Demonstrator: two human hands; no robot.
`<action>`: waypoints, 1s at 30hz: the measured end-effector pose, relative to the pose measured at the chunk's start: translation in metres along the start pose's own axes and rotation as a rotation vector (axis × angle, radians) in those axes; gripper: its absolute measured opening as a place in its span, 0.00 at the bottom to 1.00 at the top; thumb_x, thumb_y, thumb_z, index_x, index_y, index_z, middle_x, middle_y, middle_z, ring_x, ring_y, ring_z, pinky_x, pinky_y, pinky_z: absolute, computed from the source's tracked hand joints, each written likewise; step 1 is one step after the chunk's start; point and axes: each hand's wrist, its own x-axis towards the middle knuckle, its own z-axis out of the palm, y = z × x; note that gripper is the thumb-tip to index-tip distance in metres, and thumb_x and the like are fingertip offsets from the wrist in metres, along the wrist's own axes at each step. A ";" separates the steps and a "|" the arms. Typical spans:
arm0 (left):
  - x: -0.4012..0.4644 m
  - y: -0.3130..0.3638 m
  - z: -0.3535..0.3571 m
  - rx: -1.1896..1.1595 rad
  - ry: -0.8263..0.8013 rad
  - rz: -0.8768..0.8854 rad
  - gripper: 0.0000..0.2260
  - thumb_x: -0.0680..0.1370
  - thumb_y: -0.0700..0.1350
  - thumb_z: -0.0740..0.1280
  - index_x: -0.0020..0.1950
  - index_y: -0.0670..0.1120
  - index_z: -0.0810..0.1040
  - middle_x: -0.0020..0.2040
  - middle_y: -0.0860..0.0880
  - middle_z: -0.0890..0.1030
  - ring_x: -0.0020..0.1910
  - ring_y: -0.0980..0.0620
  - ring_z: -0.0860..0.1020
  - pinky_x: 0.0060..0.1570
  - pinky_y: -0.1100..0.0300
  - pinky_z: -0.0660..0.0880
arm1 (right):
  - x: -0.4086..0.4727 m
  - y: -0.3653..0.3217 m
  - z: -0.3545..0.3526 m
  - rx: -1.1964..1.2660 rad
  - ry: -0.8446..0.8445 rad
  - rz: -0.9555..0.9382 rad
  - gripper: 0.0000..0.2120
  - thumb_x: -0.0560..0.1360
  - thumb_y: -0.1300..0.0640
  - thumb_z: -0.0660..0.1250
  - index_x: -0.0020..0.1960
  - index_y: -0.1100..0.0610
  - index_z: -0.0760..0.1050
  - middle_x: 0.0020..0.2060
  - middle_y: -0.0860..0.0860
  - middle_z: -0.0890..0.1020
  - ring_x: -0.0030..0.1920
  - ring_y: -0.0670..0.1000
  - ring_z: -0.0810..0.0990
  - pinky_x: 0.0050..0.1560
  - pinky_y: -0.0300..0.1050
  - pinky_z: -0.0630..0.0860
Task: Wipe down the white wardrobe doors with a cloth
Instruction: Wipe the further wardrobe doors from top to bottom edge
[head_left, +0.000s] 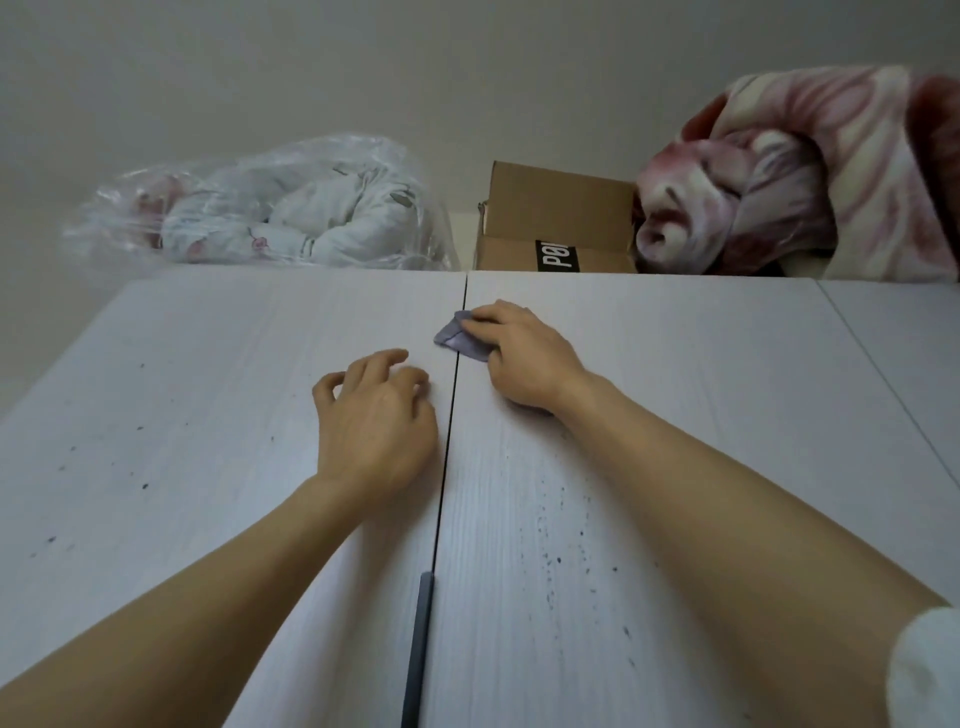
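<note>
Upward view of two white wardrobe doors meeting at a dark vertical seam. On the wardrobe top, near its left edge, a clear plastic bag (249, 208) of pale folded fabric is seen. The left door (182, 415), flecked with dark specks, is touched by the left hand (374, 415), whose fingers are spread and loosely bent, grasping nothing, just left of the seam. A grey handle (420, 644) is seen at the seam's lower end. Above the seam, a cardboard box (556, 223) is seen on the top edge. The cloth (460, 340), grey and folded, is pressed against the right door (675, 415) close to its top edge, straddling the seam, and is gripped by the curled fingers of the right hand (524, 358). A pink blanket (810, 176) is heaped at the top right corner.
</note>
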 end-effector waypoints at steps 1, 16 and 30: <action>-0.003 -0.002 -0.001 -0.009 -0.002 -0.018 0.16 0.79 0.45 0.54 0.64 0.50 0.73 0.70 0.52 0.67 0.69 0.54 0.62 0.65 0.56 0.49 | -0.008 -0.004 -0.001 0.003 0.003 -0.026 0.22 0.78 0.64 0.53 0.70 0.53 0.68 0.70 0.48 0.67 0.70 0.50 0.61 0.68 0.41 0.57; -0.073 0.020 -0.004 -0.090 -0.085 0.043 0.25 0.72 0.47 0.50 0.67 0.45 0.71 0.70 0.49 0.68 0.71 0.51 0.63 0.67 0.52 0.54 | -0.118 0.029 -0.021 -0.061 0.164 -0.018 0.24 0.70 0.71 0.58 0.62 0.54 0.75 0.62 0.51 0.75 0.63 0.54 0.69 0.66 0.52 0.68; -0.087 0.034 0.017 -0.017 -0.081 0.000 0.25 0.73 0.48 0.50 0.67 0.43 0.70 0.71 0.44 0.67 0.73 0.44 0.60 0.68 0.44 0.54 | -0.154 0.008 0.000 -0.052 0.017 -0.092 0.23 0.73 0.66 0.56 0.67 0.61 0.72 0.66 0.56 0.73 0.69 0.60 0.67 0.71 0.50 0.55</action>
